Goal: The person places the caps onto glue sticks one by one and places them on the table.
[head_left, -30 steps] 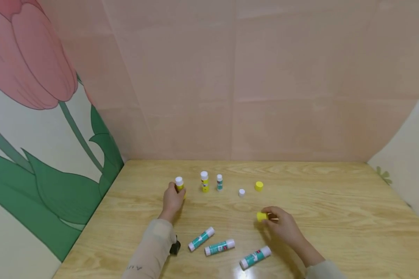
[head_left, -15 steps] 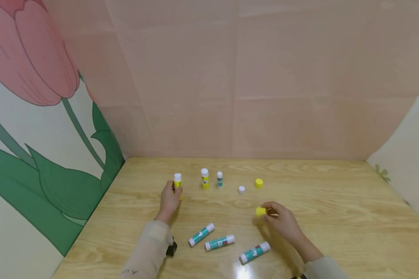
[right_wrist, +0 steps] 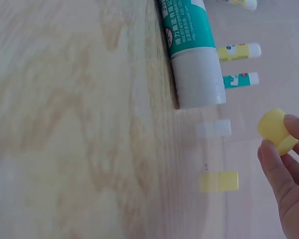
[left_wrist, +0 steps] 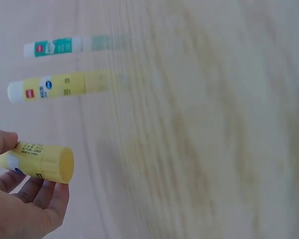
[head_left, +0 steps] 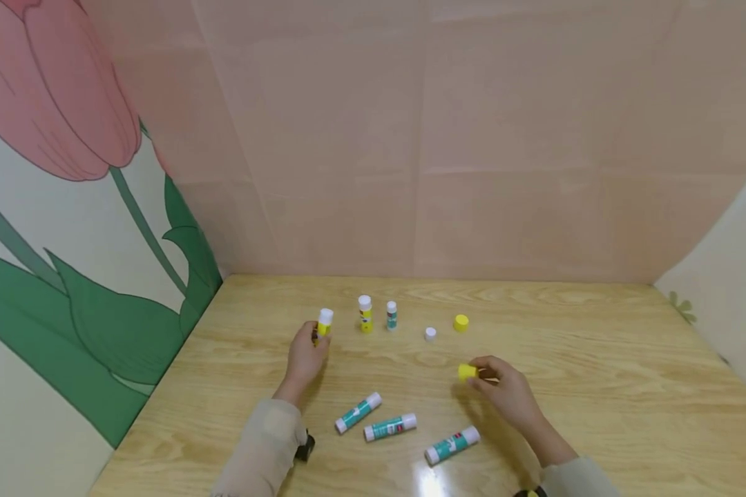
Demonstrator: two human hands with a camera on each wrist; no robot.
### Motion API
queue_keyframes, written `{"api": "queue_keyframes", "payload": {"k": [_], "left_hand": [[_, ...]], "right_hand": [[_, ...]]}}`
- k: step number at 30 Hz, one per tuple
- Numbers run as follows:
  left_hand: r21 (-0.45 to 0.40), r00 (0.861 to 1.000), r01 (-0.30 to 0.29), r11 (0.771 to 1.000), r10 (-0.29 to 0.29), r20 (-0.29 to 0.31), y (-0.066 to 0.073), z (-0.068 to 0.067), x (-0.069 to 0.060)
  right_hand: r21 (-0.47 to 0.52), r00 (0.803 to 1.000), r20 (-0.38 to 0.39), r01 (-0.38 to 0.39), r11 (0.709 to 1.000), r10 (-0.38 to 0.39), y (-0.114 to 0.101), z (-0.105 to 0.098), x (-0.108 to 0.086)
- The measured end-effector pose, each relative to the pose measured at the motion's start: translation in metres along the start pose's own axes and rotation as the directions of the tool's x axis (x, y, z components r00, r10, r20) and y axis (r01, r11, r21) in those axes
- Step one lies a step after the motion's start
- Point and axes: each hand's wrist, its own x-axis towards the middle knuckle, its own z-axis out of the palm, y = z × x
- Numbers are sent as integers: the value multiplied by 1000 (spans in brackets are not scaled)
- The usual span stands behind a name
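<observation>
My left hand (head_left: 306, 357) grips a yellow glue stick (left_wrist: 47, 162) with a white cap, held upright at the left of the table. In the left wrist view its yellow base faces the camera. Between thumb and fingers, my right hand (head_left: 507, 391) pinches a yellow cap (right_wrist: 274, 130) above the table's right half. To the right of my left hand, another yellow glue stick (head_left: 365, 315) and a smaller teal glue stick (head_left: 391, 316) stand upright. Beyond my right hand sit a small white cap (head_left: 430, 334) and a second yellow cap (head_left: 461, 323).
Three teal glue sticks with white ends lie on their sides near the front: a left one (head_left: 358, 413), a middle one (head_left: 390, 428) and a right one (head_left: 452, 445). The wooden table (head_left: 628, 373) meets a pinkish wall covering (head_left: 522, 172) at the back.
My left hand has raised its glue stick slightly and now tilts it a little to the right. The right hand keeps the yellow cap nearly in place. The camera view has shifted slightly.
</observation>
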Motion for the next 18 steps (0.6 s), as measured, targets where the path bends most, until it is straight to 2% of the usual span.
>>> {"api": "queue_keyframes", "payload": {"k": [12,18], "left_hand": [[82,994,-34,996,25,110,6,7,-5],[89,991,-75,993,65,114,5,8,-12]], "right_hand": [[-2,1000,-2,-15,1000,15,1,3,0],[7,1000,-17,-3,1000,4,2,6,-1]]}}
